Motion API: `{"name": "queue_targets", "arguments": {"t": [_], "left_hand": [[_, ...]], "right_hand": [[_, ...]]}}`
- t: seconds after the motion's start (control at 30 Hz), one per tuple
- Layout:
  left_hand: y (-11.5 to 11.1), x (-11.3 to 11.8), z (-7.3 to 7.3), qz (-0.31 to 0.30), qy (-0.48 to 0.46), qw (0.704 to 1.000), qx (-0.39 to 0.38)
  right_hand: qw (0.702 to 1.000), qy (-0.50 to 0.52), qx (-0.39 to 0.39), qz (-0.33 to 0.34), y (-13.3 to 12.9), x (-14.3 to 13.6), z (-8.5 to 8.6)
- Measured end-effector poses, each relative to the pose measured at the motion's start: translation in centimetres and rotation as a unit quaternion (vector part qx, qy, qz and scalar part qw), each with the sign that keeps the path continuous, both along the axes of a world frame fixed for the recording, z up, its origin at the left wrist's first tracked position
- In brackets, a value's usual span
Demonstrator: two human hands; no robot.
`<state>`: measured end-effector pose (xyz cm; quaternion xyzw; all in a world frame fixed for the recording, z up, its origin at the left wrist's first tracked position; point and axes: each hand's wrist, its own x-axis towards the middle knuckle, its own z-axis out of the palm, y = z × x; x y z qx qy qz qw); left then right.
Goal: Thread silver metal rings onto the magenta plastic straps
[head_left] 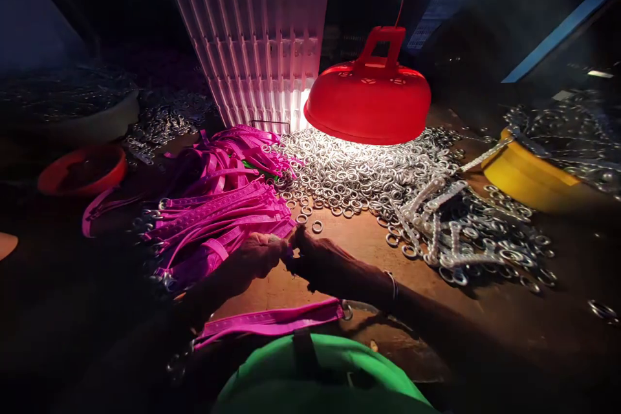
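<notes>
My left hand (264, 253) and my right hand (330, 264) meet fingertip to fingertip just above the wooden table. Both are closed in a pinch, and a small pinkish-purple bit, which looks like the end of a strap, shows between them. Dark shadow hides most of what the fingers grip. Behind and left of my left hand lies a pile of pink straps (218, 217) with metal rings at their ends. Close to my body lies another pink strap (272, 321) with a ring. Loose metal rings (349, 174) are heaped beyond my hands.
Over the ring heap hangs a red lamp shade (369, 103). Behind it leans a ribbed pale panel (262, 32). Pale beaded strips (436, 220) lie on rings at right, near a yellow basin (528, 171). An orange bowl (82, 171) stands at left. Green material (320, 375) covers the near edge.
</notes>
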<state>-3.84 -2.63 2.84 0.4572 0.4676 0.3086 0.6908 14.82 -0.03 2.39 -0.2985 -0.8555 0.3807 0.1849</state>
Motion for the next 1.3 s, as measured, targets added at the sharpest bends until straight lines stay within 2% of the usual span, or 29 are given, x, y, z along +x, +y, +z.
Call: {"name": "queue_targets", "arguments": {"t": [0.13, 0.23, 0.37, 0.47, 0.6, 0.7, 0.83, 1.0, 1.07, 1.17, 1.23, 1.3], "left_hand": [[-1.1, 0.0, 1.2, -0.072, 0.043, 0.995, -0.063], [-2.7, 0.7, 1.3, -0.111, 0.064, 0.990, -0.055], [-5.5, 1.4, 0.0, -0.115, 0.009, 0.992, -0.053], [-7.4, 1.5, -1.1, -0.095, -0.021, 0.993, -0.061], [-8.5, 1.7, -2.0, -0.070, -0.032, 0.996, -0.048], [-8.3, 1.9, -2.6, -0.066, -0.039, 0.995, -0.068], [-7.3, 2.0, -3.0, -0.087, -0.041, 0.989, -0.116], [-6.7, 2.0, -2.6, -0.092, -0.043, 0.988, -0.119], [-6.6, 1.9, -2.6, -0.100, -0.025, 0.990, -0.094], [-5.8, 1.1, -3.0, -0.131, 0.035, 0.991, -0.006], [-4.4, 0.0, -3.1, -0.154, 0.097, 0.982, 0.044], [-2.9, -1.7, -2.2, -0.159, 0.193, 0.966, 0.068]], "right_hand": [[0.999, -0.039, 0.007, -0.018, -4.1, 0.9, 0.4], [0.998, -0.054, 0.013, -0.022, -6.7, 1.5, 0.3], [0.997, -0.048, -0.049, -0.024, -8.8, 2.1, 0.3], [0.996, 0.003, -0.080, -0.048, -9.7, 2.1, -0.4], [0.981, 0.039, -0.178, -0.066, -10.2, 1.8, -1.2], [0.974, 0.005, -0.226, -0.034, -10.1, 1.6, -0.6], [0.974, -0.050, -0.220, -0.001, -9.4, 1.5, 0.4], [0.974, -0.062, -0.212, 0.054, -7.8, 1.6, -0.7], [0.977, -0.092, -0.178, 0.066, -7.0, 1.8, -1.3], [0.983, -0.116, -0.117, 0.076, -5.9, 2.4, -1.7], [0.989, -0.112, -0.064, 0.068, -5.1, 3.1, -1.6], [0.994, -0.102, -0.011, 0.040, -4.4, 3.9, -1.5]]}}
